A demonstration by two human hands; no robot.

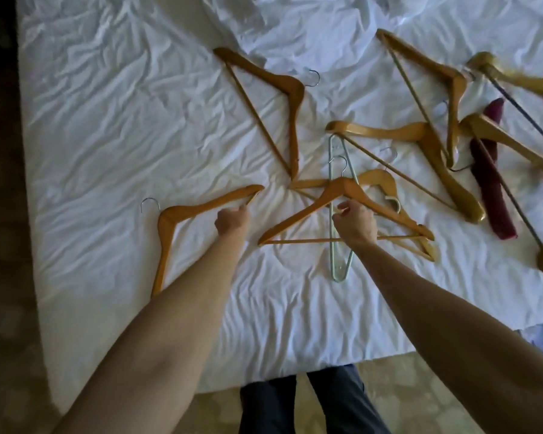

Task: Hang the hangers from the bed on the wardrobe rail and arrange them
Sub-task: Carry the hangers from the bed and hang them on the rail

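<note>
both hands on wooden hangers

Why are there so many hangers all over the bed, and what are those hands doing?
A person is leaning over the bed, starting to gather the hangers. The left hand grips the end of the wooden hanger on the left. The right hand reaches for the wooden hanger in the middle, which lies over a pale green hanger. More wooden ones and a dark red padded hanger lie to the right. None has been lifted yet.
</note>
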